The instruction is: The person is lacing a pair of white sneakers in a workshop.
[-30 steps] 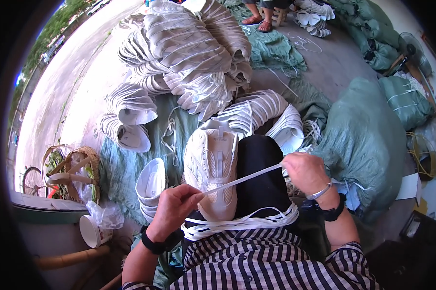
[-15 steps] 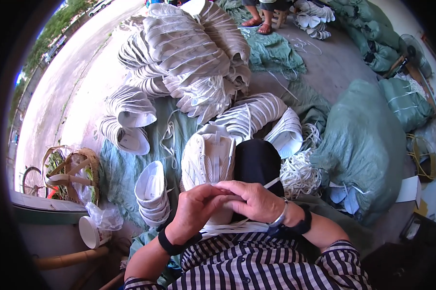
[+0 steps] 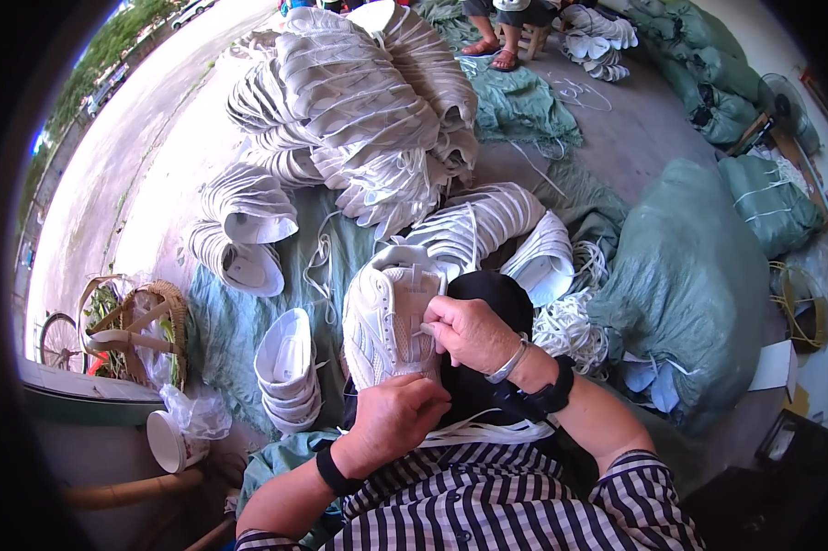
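Note:
A white shoe upper [image 3: 372, 317] rests on my lap, its tongue and rows of eyelets facing up. My right hand [image 3: 476, 338] is over its right eyelet edge, thumb and forefinger pinched on what looks like the white end of a shoelace [image 3: 421, 334]. At the upper's near end is my left hand [image 3: 397, 418], fingers closed and bent; what they hold is hidden. More white laces [image 3: 487, 432] lie across my lap, against my striped shirt. My dark-clad knee [image 3: 492, 292] shows just beyond the right hand.
A short stack of nested uppers [image 3: 287, 363] stands at left. Ahead are a long curved row of uppers [image 3: 487, 216] and a large heap [image 3: 349, 101]. Right of me are a lace bundle [image 3: 570, 326] and a bulging green sack [image 3: 689, 294]. A person's feet [image 3: 504, 61] show far off.
My hands, together over the upper's near end before, have parted. The right moved up to the right eyelet edge; the left dropped slightly toward me.

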{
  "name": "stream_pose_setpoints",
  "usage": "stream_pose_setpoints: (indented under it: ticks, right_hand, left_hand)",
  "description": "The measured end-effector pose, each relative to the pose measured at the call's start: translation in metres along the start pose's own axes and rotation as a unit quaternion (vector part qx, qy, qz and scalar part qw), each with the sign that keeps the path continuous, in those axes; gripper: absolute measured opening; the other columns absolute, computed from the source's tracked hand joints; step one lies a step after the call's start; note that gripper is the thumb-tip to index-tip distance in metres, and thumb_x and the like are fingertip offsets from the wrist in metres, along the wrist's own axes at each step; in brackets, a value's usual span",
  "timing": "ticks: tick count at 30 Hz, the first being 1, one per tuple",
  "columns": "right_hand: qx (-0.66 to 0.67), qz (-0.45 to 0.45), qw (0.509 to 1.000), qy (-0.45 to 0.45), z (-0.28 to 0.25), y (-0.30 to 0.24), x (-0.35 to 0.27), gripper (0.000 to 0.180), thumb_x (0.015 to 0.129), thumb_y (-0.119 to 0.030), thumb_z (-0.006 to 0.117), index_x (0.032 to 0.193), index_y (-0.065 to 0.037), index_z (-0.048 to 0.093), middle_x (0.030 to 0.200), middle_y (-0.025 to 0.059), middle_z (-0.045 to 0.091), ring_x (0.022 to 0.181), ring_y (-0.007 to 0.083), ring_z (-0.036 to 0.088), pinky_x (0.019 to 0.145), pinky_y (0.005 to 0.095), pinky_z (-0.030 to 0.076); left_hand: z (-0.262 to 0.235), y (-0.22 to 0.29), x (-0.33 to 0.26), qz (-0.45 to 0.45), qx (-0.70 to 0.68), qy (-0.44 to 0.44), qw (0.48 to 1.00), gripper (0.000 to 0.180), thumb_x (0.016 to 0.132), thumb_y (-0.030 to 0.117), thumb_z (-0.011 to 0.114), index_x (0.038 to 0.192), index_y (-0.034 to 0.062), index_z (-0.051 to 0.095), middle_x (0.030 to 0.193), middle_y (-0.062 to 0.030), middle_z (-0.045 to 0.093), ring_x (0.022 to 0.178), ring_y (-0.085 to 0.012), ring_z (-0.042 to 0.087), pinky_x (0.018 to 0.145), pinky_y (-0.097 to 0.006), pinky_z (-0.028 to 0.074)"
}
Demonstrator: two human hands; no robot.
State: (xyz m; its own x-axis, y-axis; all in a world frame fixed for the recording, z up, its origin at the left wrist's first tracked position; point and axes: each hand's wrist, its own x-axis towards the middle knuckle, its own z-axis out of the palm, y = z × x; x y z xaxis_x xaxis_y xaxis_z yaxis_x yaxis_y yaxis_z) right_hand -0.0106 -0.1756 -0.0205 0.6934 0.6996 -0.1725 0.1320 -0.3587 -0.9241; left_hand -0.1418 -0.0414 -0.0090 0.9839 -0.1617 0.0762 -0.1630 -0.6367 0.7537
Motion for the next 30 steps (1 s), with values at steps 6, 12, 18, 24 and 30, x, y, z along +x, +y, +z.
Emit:
stream_pose_setpoints:
  ticks: [6, 12, 18, 24, 30]
  right_hand:
    - [0.024, -0.068, 0.996, 0.049, 0.01, 0.015, -0.019, 0.005, 0.087, -0.005, 0.057, 0.086, 0.0, 0.059, 0.064, 0.0035, 0.061, 0.058, 0.0074, 0.059, 0.054, 0.0216, 0.047]
    - [-0.046, -0.074, 0.993, 0.08, 0.015, 0.016, -0.023, 0.005, 0.086, -0.005, 0.058, 0.085, 0.0, 0.059, 0.066, 0.0032, 0.062, 0.06, 0.0077, 0.06, 0.056, 0.0219, 0.047]
    - [-0.039, -0.086, 0.99, 0.104, 0.024, 0.015, -0.022, 0.005, 0.087, -0.004, 0.057, 0.085, 0.0, 0.058, 0.065, 0.0033, 0.062, 0.056, 0.0066, 0.058, 0.051, 0.021, 0.046]
    - [0.167, 0.069, 0.982, 0.049, 0.023, 0.004, -0.024, 0.009, 0.089, -0.007, 0.057, 0.086, 0.001, 0.057, 0.06, 0.0032, 0.059, 0.042, 0.0044, 0.048, 0.036, 0.0189, 0.037]
    - [0.133, 0.03, 0.985, 0.103, 0.041, 0.014, -0.024, 0.009, 0.089, -0.007, 0.058, 0.088, 0.001, 0.059, 0.064, 0.0035, 0.061, 0.048, 0.0045, 0.053, 0.04, 0.0188, 0.041]
  left_hand:
    - [0.004, -0.018, -0.005, -0.094, -0.232, 0.166, 0.954, 0.012, 0.079, -0.001, 0.066, 0.09, 0.0022, 0.062, 0.078, -0.0051, 0.059, 0.068, -0.01, 0.057, 0.061, -0.025, 0.046]
    - [-0.002, -0.038, 0.011, -0.156, -0.171, 0.21, 0.95, 0.015, 0.08, 0.002, 0.067, 0.085, 0.0031, 0.053, 0.069, 0.0024, 0.053, 0.063, -0.0032, 0.048, 0.057, -0.018, 0.04]
    - [-0.003, -0.04, 0.016, -0.17, -0.138, 0.218, 0.951, 0.019, 0.073, 0.006, 0.073, 0.077, 0.0033, 0.054, 0.066, -0.0028, 0.055, 0.056, -0.0091, 0.052, 0.053, -0.024, 0.043]
    - [-0.001, -0.039, 0.016, -0.163, -0.166, 0.226, 0.946, 0.018, 0.074, 0.006, 0.072, 0.079, 0.0037, 0.054, 0.064, -0.0028, 0.054, 0.055, -0.0091, 0.05, 0.052, -0.024, 0.042]
    - [-0.005, -0.04, 0.009, -0.071, -0.065, 0.225, 0.97, 0.016, 0.077, 0.005, 0.067, 0.09, 0.0055, 0.059, 0.067, -0.0053, 0.053, 0.055, -0.0147, 0.053, 0.051, -0.027, 0.044]
